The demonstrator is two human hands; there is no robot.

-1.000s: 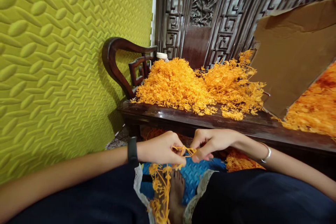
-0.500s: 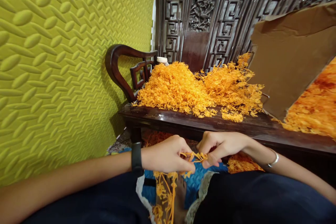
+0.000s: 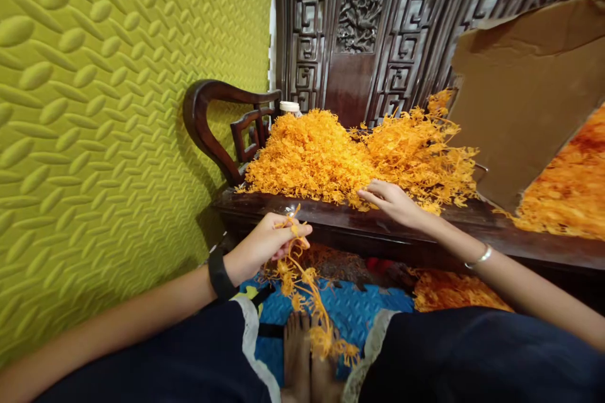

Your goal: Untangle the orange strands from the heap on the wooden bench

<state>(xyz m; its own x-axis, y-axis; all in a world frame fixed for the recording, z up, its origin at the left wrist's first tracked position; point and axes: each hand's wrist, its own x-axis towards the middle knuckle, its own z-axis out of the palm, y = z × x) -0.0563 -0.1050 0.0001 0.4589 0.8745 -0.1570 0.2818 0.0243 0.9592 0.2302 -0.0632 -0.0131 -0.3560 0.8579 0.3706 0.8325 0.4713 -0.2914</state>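
Note:
My left hand [image 3: 278,239] is closed around an orange strand with flower-like tufts [image 3: 309,293]. One short end sticks up above my fingers, and the rest dangles over my feet. My right hand [image 3: 394,201] is over the bench's front part, at the near edge of a heap of orange tufted pieces [image 3: 314,151]. Its fingers are stretched forward with nothing visible in them; whether the fingertips touch the heap I cannot tell. A second, looser heap of orange pieces [image 3: 416,145] lies just behind and right of that hand.
The dark carved wooden bench [image 3: 265,208] has a curved armrest [image 3: 193,107] beside a yellow textured wall [image 3: 118,138]. A brown cardboard sheet [image 3: 529,88] leans at the right, beside more orange pieces [image 3: 567,189]. A white-lidded container [image 3: 289,106] stands behind the heap. Blue matting [image 3: 378,302] lies underfoot.
My hands have come apart. The left moved up and leftward, still holding the strand; the right let go of it and moved forward to the heap on the bench.

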